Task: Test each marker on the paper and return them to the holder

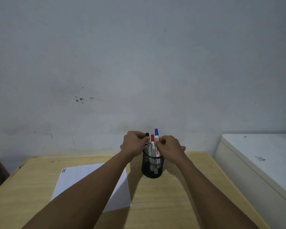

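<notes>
From where I sit, both hands are up at the holder, a black mesh cup standing on the wooden table just to the right of the paper. Three markers stand upright in it, caps up: a black marker, a red marker and a blue marker, packed close and touching one another. My left hand has its fingertips closed around the black cap, and my right hand pinches the barrel of the red or the blue one; I cannot tell which, as the fingers cover it. I judge these markers light and stiff, with smooth plastic barrels that could slip, so a firm pinch on the barrel just under the cap seems the best hold; pulling by the cap alone might pop it off. The cup looks light too, and could tip or lift with a marker unless steadied. The paper lies flat, with a few short strokes near its far left corner.
</notes>
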